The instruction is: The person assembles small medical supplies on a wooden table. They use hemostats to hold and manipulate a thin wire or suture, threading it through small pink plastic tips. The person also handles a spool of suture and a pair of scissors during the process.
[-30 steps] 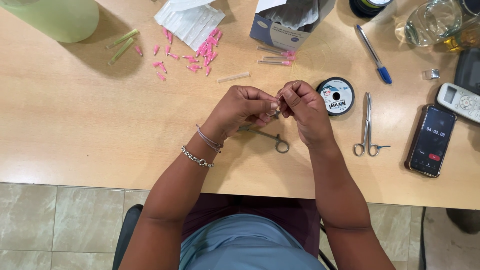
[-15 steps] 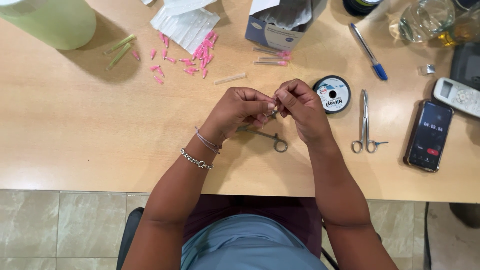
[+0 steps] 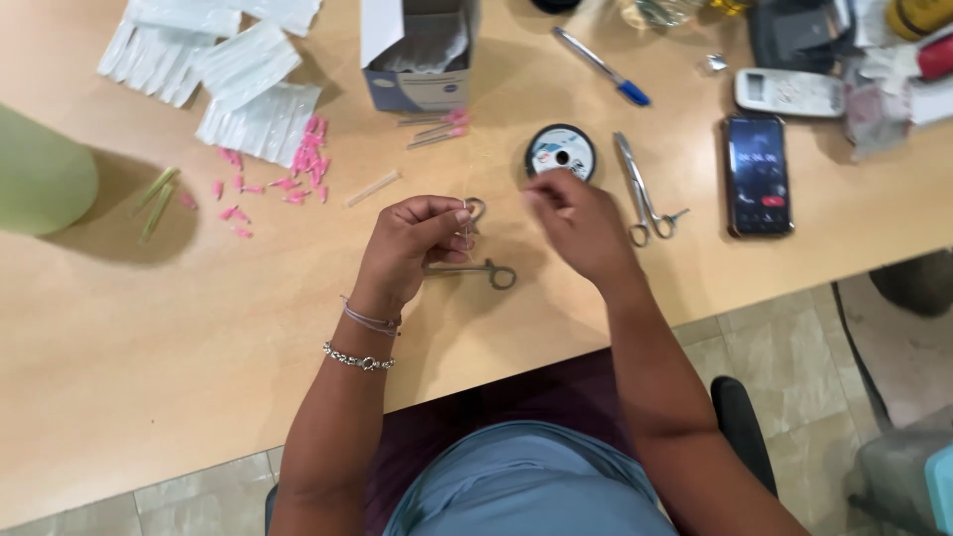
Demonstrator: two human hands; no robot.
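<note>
the left hand (image 3: 412,243) is curled with thumb and fingertips pinching a small upright needle (image 3: 465,226), held over the ring handles of a pair of forceps (image 3: 476,270) that lie on the table (image 3: 149,328) near the middle of its near edge. the right hand (image 3: 574,220) hovers just beside it, blurred, its fingertips drawn together as if nipping something fine; a thread between the two hands is too thin to make out for certain.

it looks like a threading or tying step on the needle, and the next move would seem to call for a steady left pinch while the right hand works close to the needle's tip.

just beyond the right hand sits a round spool (image 3: 561,151), with metal scissors (image 3: 643,194) beside it and a dark phone (image 3: 757,176) nearer the right edge. a blue pen (image 3: 604,67) and an open box (image 3: 417,50) lie towards the far edge. pink caps (image 3: 288,179) are scattered towards the far left, next to clear packets (image 3: 238,79) and a pale green container (image 3: 40,174) at the left edge.
</note>
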